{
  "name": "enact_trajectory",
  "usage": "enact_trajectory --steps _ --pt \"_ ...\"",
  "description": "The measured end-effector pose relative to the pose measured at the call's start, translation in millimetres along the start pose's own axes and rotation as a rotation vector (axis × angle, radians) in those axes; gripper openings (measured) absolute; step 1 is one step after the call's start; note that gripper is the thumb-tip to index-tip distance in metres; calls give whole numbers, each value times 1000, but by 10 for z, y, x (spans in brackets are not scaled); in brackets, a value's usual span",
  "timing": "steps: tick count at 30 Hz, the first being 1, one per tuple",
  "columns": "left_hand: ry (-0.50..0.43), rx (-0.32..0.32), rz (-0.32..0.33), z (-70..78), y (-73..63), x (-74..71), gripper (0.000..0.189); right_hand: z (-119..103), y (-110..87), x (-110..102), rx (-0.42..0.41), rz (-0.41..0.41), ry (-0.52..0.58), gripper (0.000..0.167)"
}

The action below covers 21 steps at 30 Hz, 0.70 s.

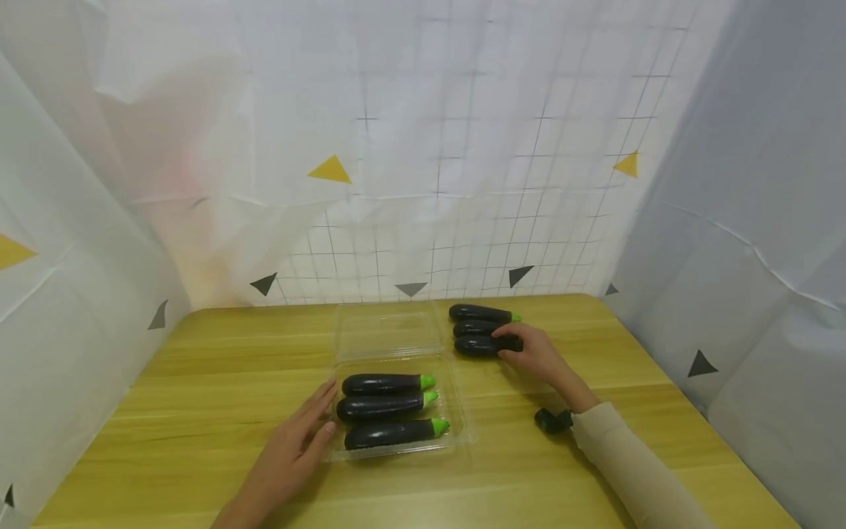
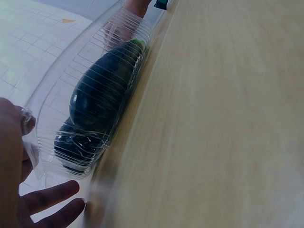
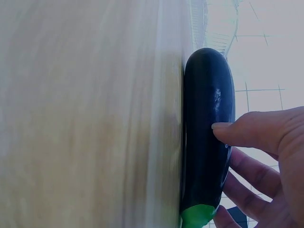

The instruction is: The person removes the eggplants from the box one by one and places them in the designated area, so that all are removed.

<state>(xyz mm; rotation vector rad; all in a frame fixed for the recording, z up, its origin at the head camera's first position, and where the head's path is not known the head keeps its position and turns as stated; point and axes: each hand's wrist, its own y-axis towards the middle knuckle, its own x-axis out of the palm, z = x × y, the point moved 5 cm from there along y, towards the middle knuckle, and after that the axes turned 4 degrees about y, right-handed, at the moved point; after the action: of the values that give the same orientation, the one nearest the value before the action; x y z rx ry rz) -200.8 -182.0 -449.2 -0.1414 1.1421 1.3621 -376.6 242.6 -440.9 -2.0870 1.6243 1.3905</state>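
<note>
A clear plastic clamshell box (image 1: 463, 411) lies with its lid (image 1: 390, 334) folded back. Three eggplants with green stems lie side by side in it, the nearest eggplant (image 1: 390, 434) along the front wall. My left hand (image 1: 291, 448) touches the box's left side, fingers extended and thumb apart; the left wrist view shows these fingers (image 2: 52, 197) spread beside the ribbed wall. To the right of the lid lie three more eggplants. Over the closest eggplant (image 3: 206, 128) of that group, my right hand (image 1: 532, 354) has its thumb on one side and fingers on the other, pinching it.
Behind the gripped one lie the middle eggplant (image 1: 472, 328) and the far eggplant (image 1: 481, 313). A small black object (image 1: 553, 421) shows beside the right cuff. White sheets with coloured triangles wall in the wooden table (image 1: 211, 382) at the back and sides.
</note>
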Motion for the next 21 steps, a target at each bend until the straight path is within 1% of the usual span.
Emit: enact_trajectory --steps 8,14,18,21 --pt "9 -14 -12 -14 7 1 49 6 1 -12 8 2 10 34" --pt "10 -18 -13 -5 9 -8 49 11 3 -19 13 -13 26 35" --pt "4 -16 -9 9 16 -18 48 -25 11 -22 4 -16 30 35" --pt "-2 -21 -12 12 21 -21 49 -99 24 -29 -16 -12 29 34"
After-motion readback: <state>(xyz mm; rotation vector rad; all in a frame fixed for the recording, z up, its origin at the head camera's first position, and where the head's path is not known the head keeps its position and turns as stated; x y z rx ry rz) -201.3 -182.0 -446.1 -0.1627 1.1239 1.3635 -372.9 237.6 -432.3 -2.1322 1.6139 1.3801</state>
